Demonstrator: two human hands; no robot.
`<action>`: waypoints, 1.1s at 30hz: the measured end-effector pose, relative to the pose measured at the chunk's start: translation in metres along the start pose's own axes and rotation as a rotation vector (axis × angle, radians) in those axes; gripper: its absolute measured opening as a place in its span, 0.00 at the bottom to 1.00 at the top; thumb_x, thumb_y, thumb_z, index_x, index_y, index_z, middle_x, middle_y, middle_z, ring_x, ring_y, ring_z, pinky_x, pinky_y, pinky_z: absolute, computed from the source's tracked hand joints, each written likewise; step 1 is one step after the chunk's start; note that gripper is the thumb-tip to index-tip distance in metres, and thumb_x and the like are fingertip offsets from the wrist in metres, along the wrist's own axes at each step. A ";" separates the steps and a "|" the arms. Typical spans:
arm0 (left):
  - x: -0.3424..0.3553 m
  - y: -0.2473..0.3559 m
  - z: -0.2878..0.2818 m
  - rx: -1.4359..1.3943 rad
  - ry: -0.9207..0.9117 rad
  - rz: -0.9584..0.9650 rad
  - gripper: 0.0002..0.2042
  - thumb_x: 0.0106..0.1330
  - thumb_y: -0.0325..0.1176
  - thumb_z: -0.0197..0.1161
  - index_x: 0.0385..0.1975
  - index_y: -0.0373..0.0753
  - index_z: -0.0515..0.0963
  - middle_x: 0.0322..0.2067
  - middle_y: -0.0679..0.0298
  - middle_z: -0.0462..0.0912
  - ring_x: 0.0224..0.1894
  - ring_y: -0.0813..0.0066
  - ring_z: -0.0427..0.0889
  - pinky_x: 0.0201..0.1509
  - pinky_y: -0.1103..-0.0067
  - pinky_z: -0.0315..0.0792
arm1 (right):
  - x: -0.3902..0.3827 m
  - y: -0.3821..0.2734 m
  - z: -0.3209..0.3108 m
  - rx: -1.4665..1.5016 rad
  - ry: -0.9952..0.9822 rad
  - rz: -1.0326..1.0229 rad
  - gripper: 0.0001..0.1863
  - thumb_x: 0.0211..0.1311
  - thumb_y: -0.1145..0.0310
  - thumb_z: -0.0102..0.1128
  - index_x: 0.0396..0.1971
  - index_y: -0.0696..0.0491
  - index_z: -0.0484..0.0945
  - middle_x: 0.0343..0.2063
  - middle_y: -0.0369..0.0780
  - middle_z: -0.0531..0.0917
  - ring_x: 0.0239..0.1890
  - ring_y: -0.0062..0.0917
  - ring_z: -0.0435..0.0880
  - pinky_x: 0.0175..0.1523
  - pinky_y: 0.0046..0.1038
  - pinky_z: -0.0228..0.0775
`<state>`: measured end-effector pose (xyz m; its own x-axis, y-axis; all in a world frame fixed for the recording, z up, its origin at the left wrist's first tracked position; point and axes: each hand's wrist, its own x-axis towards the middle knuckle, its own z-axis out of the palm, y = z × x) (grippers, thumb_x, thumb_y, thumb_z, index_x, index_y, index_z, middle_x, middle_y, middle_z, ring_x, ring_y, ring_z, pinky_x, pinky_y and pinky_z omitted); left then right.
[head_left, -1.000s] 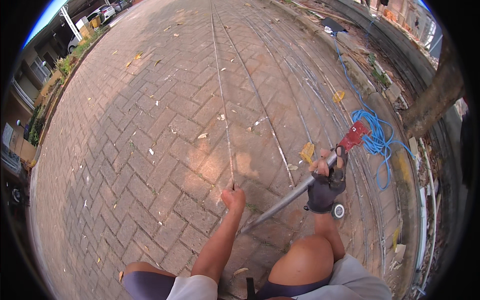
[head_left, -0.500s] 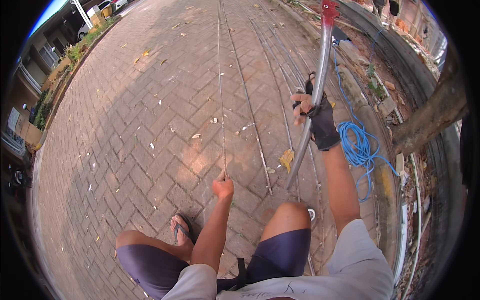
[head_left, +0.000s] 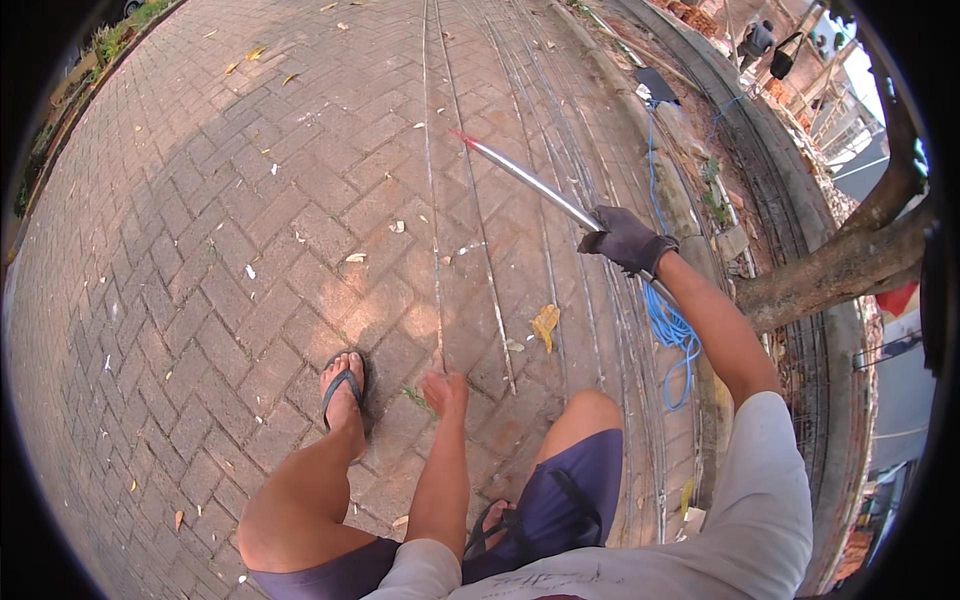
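My bare left hand is closed around the near end of a long thin steel rod, which runs away from me along the paving. In my gloved right hand I grip a silver metal bar with a red head. The bar slants forward and left above the rods, its red end over the paving near the held rod. Its lower end shows behind my wrist. My right fingers are partly hidden by the dark fingerless glove.
More thin rods lie lengthwise on the brick paving. A blue rope coil sits by the kerb on the right. Beyond are a tree trunk and a person farther off. A yellow leaf lies near my knee.
My right hand has turned over and swung the bar from nearly upright down to the left, forward of me. My left foot has shifted forward. My left hand stays on the rod.
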<state>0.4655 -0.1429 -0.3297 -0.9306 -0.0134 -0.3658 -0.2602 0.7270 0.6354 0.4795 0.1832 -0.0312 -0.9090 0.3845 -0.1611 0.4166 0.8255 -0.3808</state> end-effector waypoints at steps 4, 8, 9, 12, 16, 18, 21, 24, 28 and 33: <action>0.005 -0.015 0.014 -0.019 -0.065 -0.018 0.18 0.64 0.39 0.63 0.36 0.24 0.83 0.42 0.35 0.82 0.49 0.37 0.81 0.56 0.54 0.73 | 0.065 -0.033 0.007 -0.049 -0.324 0.152 0.24 0.53 0.55 0.78 0.35 0.61 0.81 0.23 0.48 0.81 0.30 0.34 0.82 0.40 0.39 0.73; 0.012 -0.020 0.010 -0.013 -0.133 -0.056 0.17 0.66 0.38 0.61 0.43 0.29 0.82 0.40 0.37 0.84 0.47 0.37 0.82 0.53 0.54 0.74 | 0.123 -0.042 0.021 -0.456 -0.402 -0.118 0.25 0.55 0.51 0.76 0.36 0.60 0.84 0.27 0.51 0.85 0.33 0.42 0.86 0.41 0.41 0.74; 0.014 -0.019 0.007 -0.023 -0.153 -0.058 0.17 0.67 0.38 0.60 0.50 0.35 0.83 0.38 0.38 0.84 0.46 0.37 0.82 0.52 0.54 0.74 | 0.134 -0.041 0.018 -0.496 -0.435 -0.156 0.22 0.57 0.51 0.72 0.37 0.56 0.85 0.33 0.50 0.86 0.41 0.47 0.85 0.45 0.43 0.75; 0.017 -0.015 -0.003 -0.065 -0.179 -0.037 0.18 0.69 0.36 0.58 0.57 0.42 0.82 0.39 0.39 0.85 0.45 0.37 0.83 0.52 0.55 0.75 | 0.163 -0.040 0.008 -0.600 -0.385 -0.172 0.18 0.58 0.53 0.71 0.37 0.54 0.86 0.36 0.48 0.86 0.42 0.46 0.85 0.48 0.45 0.74; 0.015 -0.009 -0.007 -0.161 -0.163 -0.026 0.19 0.68 0.32 0.60 0.59 0.43 0.81 0.40 0.40 0.85 0.46 0.43 0.86 0.52 0.60 0.76 | 0.191 -0.049 -0.012 -0.793 -0.276 -0.223 0.15 0.58 0.54 0.70 0.38 0.50 0.87 0.40 0.44 0.87 0.46 0.43 0.86 0.51 0.44 0.75; 0.016 -0.008 -0.005 -0.217 -0.211 -0.052 0.20 0.69 0.31 0.60 0.60 0.39 0.80 0.43 0.39 0.85 0.47 0.44 0.86 0.51 0.62 0.76 | 0.201 -0.059 -0.018 -0.804 -0.292 -0.228 0.16 0.59 0.53 0.70 0.38 0.50 0.89 0.38 0.46 0.89 0.44 0.44 0.88 0.50 0.43 0.77; 0.019 -0.012 0.001 -0.229 -0.292 -0.138 0.20 0.69 0.32 0.60 0.61 0.38 0.79 0.44 0.38 0.85 0.47 0.40 0.85 0.51 0.61 0.76 | 0.207 -0.077 -0.021 -0.846 -0.312 -0.211 0.17 0.59 0.52 0.71 0.40 0.49 0.89 0.38 0.45 0.89 0.44 0.44 0.88 0.49 0.43 0.77; 0.020 -0.020 0.004 -0.326 -0.213 0.021 0.20 0.70 0.31 0.60 0.61 0.36 0.78 0.44 0.37 0.84 0.47 0.39 0.85 0.51 0.60 0.76 | 0.203 -0.100 -0.020 -0.909 -0.358 -0.183 0.18 0.59 0.52 0.71 0.40 0.50 0.89 0.39 0.46 0.89 0.45 0.43 0.87 0.50 0.42 0.77; 0.016 -0.033 0.007 -0.298 -0.305 0.014 0.20 0.71 0.26 0.59 0.61 0.25 0.75 0.55 0.40 0.82 0.58 0.54 0.83 0.61 0.72 0.73 | 0.186 -0.138 -0.039 -0.965 -0.425 -0.065 0.14 0.61 0.56 0.70 0.39 0.49 0.90 0.32 0.44 0.89 0.34 0.37 0.89 0.39 0.39 0.80; 0.025 -0.053 0.012 -0.609 -0.324 -0.033 0.22 0.70 0.24 0.60 0.61 0.21 0.73 0.58 0.43 0.81 0.61 0.58 0.81 0.65 0.74 0.71 | 0.144 -0.168 -0.138 -0.920 -0.314 0.180 0.11 0.58 0.61 0.70 0.36 0.52 0.91 0.24 0.40 0.87 0.21 0.27 0.84 0.26 0.31 0.76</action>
<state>0.4594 -0.1738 -0.3806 -0.8208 0.2457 -0.5157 -0.4733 0.2131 0.8547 0.2803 0.1573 0.1349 -0.7378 0.5188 -0.4318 0.2762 0.8158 0.5082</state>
